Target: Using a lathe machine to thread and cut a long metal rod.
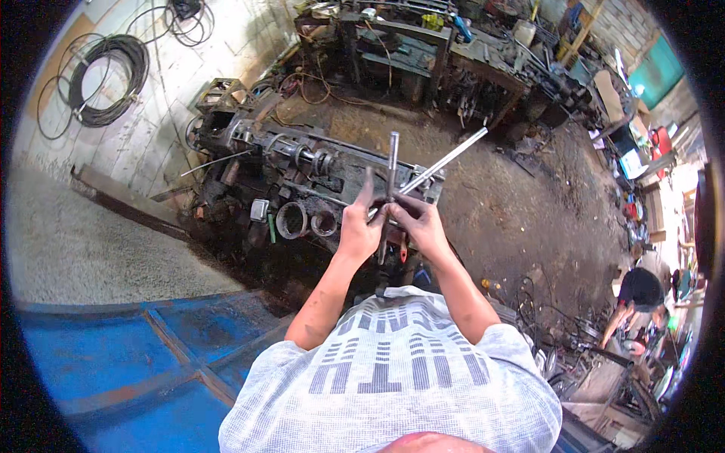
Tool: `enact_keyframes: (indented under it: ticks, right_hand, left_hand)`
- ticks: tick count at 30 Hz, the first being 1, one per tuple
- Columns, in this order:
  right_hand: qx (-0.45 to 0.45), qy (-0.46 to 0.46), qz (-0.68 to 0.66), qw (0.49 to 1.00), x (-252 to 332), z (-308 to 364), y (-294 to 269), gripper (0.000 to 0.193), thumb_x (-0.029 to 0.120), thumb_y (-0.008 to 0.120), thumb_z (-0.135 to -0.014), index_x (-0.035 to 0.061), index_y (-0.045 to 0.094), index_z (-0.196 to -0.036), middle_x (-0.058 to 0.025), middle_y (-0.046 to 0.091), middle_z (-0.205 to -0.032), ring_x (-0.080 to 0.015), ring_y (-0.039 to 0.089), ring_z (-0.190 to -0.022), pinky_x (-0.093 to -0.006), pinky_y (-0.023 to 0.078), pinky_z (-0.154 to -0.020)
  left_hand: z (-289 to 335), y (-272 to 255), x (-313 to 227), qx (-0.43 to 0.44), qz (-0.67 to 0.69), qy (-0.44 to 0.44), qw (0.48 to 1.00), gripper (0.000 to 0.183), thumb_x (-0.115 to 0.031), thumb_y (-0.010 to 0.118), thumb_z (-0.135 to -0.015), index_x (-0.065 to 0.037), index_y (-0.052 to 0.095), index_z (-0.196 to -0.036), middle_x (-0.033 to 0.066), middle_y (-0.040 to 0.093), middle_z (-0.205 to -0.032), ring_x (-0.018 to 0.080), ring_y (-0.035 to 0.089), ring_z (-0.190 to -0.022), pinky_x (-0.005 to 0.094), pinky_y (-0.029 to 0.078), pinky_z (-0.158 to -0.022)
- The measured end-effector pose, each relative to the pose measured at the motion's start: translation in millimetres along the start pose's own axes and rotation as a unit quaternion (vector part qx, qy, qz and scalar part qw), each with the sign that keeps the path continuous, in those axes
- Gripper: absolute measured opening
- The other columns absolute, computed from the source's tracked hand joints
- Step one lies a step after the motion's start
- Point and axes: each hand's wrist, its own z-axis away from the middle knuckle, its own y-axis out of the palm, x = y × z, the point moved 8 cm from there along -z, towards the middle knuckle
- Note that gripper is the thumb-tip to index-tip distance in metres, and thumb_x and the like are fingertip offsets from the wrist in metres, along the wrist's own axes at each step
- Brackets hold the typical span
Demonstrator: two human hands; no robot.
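Two metal rods cross in front of my chest. A darker rod (392, 162) stands nearly upright, while a shiny rod (453, 155) slants up to the far right. My right hand (424, 228) is closed, thumb and fingers pinching the rods near their crossing. Beside it, my left hand (359, 231) is closed around the lower end of the shiny rod, its index finger stretched upward. Below both hands lies a lathe (343, 175), dark with grime. Two metal rings, a larger one (292, 220) and a smaller one (324, 223), sit left of my left hand.
A small light-coloured container (259, 210) stands left of the rings. At lower left is a blue metal panel (98, 355). Cluttered workbenches (400, 60) line the back. A coil of black cable (113, 79) lies at upper left. Another person (642, 291) bends over at the right.
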Motion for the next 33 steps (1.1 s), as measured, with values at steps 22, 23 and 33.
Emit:
enact_keyframes:
  ticks: [22,23,33]
  right_hand:
    - [-0.413,0.060,-0.241,0.876,-234.2,14.2,-232.2,0.019,0.017,0.062,-0.090,-0.0008,0.060,-0.087,0.0012,0.056,-0.073,-0.0054,0.044,-0.062,-0.0226,0.035,-0.055]
    - [-0.414,0.066,-0.286,0.862,-247.4,14.5,-237.9,0.017,0.018,0.060,-0.091,0.0018,0.060,-0.089,0.0034,0.052,-0.069,-0.0040,0.040,-0.056,-0.0214,0.030,-0.049]
    - [-0.481,0.159,-0.402,0.763,-330.3,-14.8,-237.2,0.017,0.011,0.055,-0.093,-0.0037,0.051,-0.101,-0.0069,0.056,-0.095,-0.0179,0.057,-0.082,-0.0339,0.055,-0.074]
  left_hand:
    - [-30.7,93.4,105.2,0.093,-0.546,-0.017,0.833,0.049,-0.026,0.065,-0.077,-0.007,0.051,-0.121,0.0116,0.057,-0.113,0.0312,0.049,-0.110,0.0465,0.038,-0.093]
    - [-32.8,92.4,106.8,0.080,-0.548,-0.002,0.833,0.044,-0.027,0.065,-0.076,-0.007,0.055,-0.115,0.0111,0.058,-0.109,0.0303,0.049,-0.109,0.0458,0.039,-0.092]
    - [-42.4,97.4,114.9,0.073,-0.546,-0.023,0.834,0.031,-0.021,0.063,-0.076,-0.007,0.059,-0.103,0.0142,0.062,-0.097,0.0343,0.055,-0.096,0.0440,0.043,-0.084]
